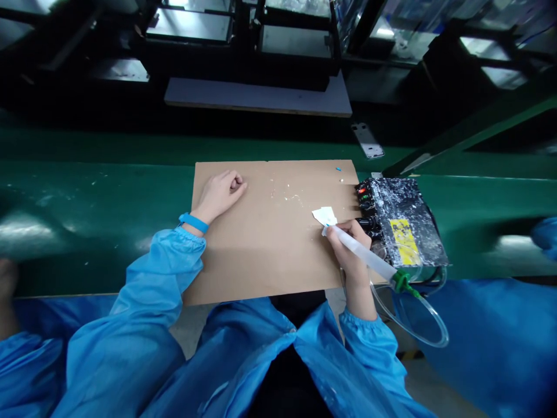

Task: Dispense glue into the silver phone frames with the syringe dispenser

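Observation:
My right hand (350, 244) grips a white glue-dispensing syringe (368, 255) like a pen, its tip angled down to the left. A green adapter (402, 281) caps the syringe's back end, and a clear tube (439, 328) loops off it. Beneath the tip lies a small white piece of paper (324, 215) on the brown cardboard sheet (261, 249). At the sheet's left side rests my left hand (221, 193), fingers curled loosely in, with nothing visible in them. A blue band circles that wrist.
A black, white-smeared dispenser box (413, 203) with a yellow label stands right of the cardboard. A pale phone-shaped panel (369, 140) lies behind it on the green bench (87, 215). A shelf board (261, 96) overhangs the back. People in blue sit on both sides.

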`<state>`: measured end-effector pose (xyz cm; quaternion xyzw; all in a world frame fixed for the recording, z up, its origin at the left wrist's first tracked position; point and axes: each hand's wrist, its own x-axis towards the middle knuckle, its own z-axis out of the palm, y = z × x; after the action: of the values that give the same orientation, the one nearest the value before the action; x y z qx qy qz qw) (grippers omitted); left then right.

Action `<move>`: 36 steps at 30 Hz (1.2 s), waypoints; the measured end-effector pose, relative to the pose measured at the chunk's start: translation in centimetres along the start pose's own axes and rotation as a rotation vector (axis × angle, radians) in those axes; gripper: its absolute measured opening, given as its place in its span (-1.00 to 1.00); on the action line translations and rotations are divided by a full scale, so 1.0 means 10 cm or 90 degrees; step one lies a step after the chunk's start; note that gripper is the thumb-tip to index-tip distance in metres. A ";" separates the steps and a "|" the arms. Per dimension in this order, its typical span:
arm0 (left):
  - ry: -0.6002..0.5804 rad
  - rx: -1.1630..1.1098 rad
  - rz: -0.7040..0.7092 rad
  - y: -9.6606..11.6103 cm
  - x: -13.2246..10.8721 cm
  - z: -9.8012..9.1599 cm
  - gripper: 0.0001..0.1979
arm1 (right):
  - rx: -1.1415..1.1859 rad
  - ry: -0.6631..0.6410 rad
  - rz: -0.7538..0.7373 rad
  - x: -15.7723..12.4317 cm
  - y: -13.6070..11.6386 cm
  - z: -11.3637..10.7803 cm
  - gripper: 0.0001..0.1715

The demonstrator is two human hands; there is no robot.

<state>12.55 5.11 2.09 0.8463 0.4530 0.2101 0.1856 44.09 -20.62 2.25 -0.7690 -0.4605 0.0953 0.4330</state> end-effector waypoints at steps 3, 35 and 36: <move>0.002 -0.006 0.004 0.00 0.00 0.00 -0.86 | -0.003 -0.001 0.000 0.01 -0.01 0.00 -0.66; 0.180 0.055 -0.160 -0.94 0.04 -0.53 -0.82 | 0.044 0.064 0.031 0.07 0.12 0.03 -0.57; 0.169 0.057 -0.155 -0.99 0.04 -0.55 -0.79 | 0.043 0.063 0.038 0.07 0.12 0.03 -0.58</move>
<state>3.03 11.31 1.83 0.7574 0.5814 0.2759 0.1105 45.06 -20.11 1.35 -0.7711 -0.4120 0.0850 0.4779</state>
